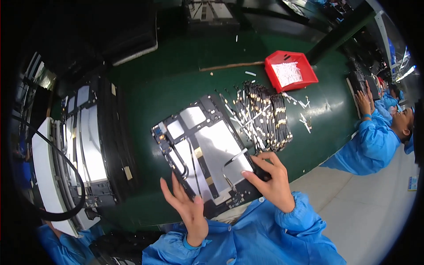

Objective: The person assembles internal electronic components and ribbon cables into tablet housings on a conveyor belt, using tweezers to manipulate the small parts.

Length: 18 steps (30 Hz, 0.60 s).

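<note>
An opened tablet housing (216, 137) with a black frame and silver panels lies tilted in front of me, its inner side up. Small boards, thin black cables and a tan-patched strip show in it. My left hand (192, 216) grips its lower left edge, the fingers along the side and the thumb near the bottom. My right hand (278, 183) holds the lower right edge, thumb on top beside a short cable with a white tab (238, 154). A pile of thin black cables (269, 115) with gold and white ends lies just beyond the housing.
A red bin (308, 78) of small white strips (287, 73) stands beyond the cables. Loose white strips (305, 123) lie to the right. Similar housings (90, 141) are stacked at left; another (210, 11) is at the far side. A co-worker in blue (371, 141) sits at right.
</note>
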### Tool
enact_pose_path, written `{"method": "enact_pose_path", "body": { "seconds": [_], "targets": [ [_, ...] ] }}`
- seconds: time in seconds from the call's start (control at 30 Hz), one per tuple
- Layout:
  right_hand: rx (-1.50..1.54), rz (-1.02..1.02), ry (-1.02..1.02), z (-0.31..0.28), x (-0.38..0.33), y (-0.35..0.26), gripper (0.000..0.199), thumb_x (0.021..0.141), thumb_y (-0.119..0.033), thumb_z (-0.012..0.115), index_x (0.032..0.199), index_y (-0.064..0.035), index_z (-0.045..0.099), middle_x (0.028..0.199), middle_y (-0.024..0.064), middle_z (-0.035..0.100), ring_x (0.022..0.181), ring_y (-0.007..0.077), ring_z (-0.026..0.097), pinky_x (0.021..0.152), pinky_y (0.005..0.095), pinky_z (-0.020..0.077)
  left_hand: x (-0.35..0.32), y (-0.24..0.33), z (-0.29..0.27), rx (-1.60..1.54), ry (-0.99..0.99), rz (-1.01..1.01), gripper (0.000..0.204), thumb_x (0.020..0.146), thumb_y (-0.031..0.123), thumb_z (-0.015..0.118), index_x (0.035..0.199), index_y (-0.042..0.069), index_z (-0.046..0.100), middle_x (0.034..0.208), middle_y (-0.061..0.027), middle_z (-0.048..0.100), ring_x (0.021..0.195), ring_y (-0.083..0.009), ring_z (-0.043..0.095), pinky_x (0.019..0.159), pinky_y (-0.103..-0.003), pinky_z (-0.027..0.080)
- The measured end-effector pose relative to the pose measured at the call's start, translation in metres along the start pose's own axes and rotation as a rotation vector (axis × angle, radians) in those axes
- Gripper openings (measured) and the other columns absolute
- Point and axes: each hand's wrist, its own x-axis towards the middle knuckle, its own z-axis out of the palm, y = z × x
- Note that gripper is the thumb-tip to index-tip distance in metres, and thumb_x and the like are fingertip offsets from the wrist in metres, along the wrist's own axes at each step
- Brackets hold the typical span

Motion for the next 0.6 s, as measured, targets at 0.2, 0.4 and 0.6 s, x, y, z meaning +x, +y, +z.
{"method": "enact_pose_path", "body": {
  "seconds": [0.2,0.4,0.6],
  "targets": [
    [0.715,0.287,-0.177,-0.011,0.003,-0.012,0.04,0.081,-0.005,0.066,0.117,-0.0027,0.049,0.08,-0.0008,0.058,0.061,-0.0002,0.042,0.051,0.0165,0.0298,0.002,0.024,0.0,-0.097,0.114,0.064,0.077,0.09,0.036,0.043,0.145,0.008,-0.003,0.146,-0.024,0.018,0.136,-0.0324,0.019,0.111,-0.038,0.007],
    [0.631,0.111,0.039,-0.065,0.057,-0.023,0.046,0.083,-0.004,0.058,0.127,0.0019,0.046,0.073,-0.002,0.053,0.066,0.0019,0.045,0.057,0.0167,0.0342,0.084,0.048,0.048,-0.044,-0.215,0.219,0.078,0.093,0.048,0.035,0.144,0.002,-0.002,0.15,-0.0195,0.008,0.139,-0.0296,0.009,0.111,-0.037,0.005],
    [0.903,0.046,0.06,-0.103,0.19,-0.02,0.05,0.086,-0.019,0.057,0.129,0.0041,0.045,0.112,0.0108,0.059,0.094,0.0158,0.06,0.083,0.028,0.0488,0.166,-0.009,0.084,0.121,0.021,0.439,0.057,0.091,0.02,0.045,0.138,-0.002,0.021,0.144,-0.0195,0.018,0.131,-0.0322,0.024,0.107,-0.042,0.019]
  ]
}}
